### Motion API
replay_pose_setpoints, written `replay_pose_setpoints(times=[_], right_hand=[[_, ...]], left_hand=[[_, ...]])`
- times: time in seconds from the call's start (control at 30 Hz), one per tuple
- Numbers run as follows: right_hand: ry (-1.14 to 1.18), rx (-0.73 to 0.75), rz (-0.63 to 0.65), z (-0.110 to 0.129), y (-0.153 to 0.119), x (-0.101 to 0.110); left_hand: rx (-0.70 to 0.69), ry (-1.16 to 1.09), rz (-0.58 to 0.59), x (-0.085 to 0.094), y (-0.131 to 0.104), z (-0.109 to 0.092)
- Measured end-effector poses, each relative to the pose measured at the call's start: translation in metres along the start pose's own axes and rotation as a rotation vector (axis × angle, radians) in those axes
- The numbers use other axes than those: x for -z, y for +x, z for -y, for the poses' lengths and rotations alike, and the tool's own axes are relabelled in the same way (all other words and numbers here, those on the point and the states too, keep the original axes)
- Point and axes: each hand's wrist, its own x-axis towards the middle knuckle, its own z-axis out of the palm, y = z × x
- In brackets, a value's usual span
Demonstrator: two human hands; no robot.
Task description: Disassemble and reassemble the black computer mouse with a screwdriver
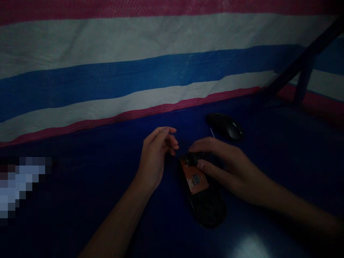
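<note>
An opened black computer mouse lies on the dark blue surface, its orange-brown circuit board bare, with a small dark chip on it. Around the black part at the mouse's front end, my right hand closes with thumb and fingers; that part looks like the scroll wheel area, but the light is dim. My left hand is held just left of the mouse, apart from it. Its fingers are loosely bent and spread, and I see nothing in them.
A black mouse cover or second mouse lies beyond my right hand, beside a thin pale rod. Striped sheeting hangs behind the surface. A dark frame bar slants at the right. Something blurred out lies at left.
</note>
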Motion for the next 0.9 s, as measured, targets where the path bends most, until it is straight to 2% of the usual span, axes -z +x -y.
replay_pose_setpoints(times=[0.07, 0.17, 0.23, 0.3, 0.37, 0.47, 0.53, 0.6, 0.73, 0.9], right_hand=[[-0.040, 0.046, 0.056, 0.001, 0.000, 0.001], [-0.031, 0.011, 0.102, 0.002, 0.001, 0.005], [0.064, -0.085, 0.082, 0.003, 0.002, 0.008], [0.253, -0.226, 0.005, 0.002, 0.003, 0.011], [0.490, -0.329, -0.120, 0.001, 0.004, 0.014], [0.746, -0.356, -0.275, -0.003, 0.005, 0.014], [0.810, -0.365, -0.312, -0.005, 0.005, 0.013], [0.832, -0.386, -0.304, -0.006, 0.005, 0.011], [0.843, -0.379, -0.279, -0.007, 0.005, 0.006], [0.796, -0.372, -0.283, -0.007, 0.007, 0.006]], left_hand=[[0.000, -0.005, -0.001, 0.000, 0.000, 0.000], [0.006, -0.008, -0.001, 0.000, 0.001, 0.000], [0.006, -0.002, 0.016, 0.001, 0.002, 0.001], [-0.006, 0.020, 0.076, 0.002, 0.001, 0.002], [-0.034, 0.109, 0.211, 0.004, -0.001, 0.001], [-0.062, 0.363, 0.501, 0.005, -0.006, -0.002], [-0.073, 0.535, 0.657, 0.005, -0.009, -0.004], [-0.125, 0.671, 0.742, 0.003, -0.010, -0.004], [-0.273, 0.853, 0.741, 0.001, -0.010, -0.001], [-0.348, 0.981, 0.724, 0.000, -0.008, 0.001]])
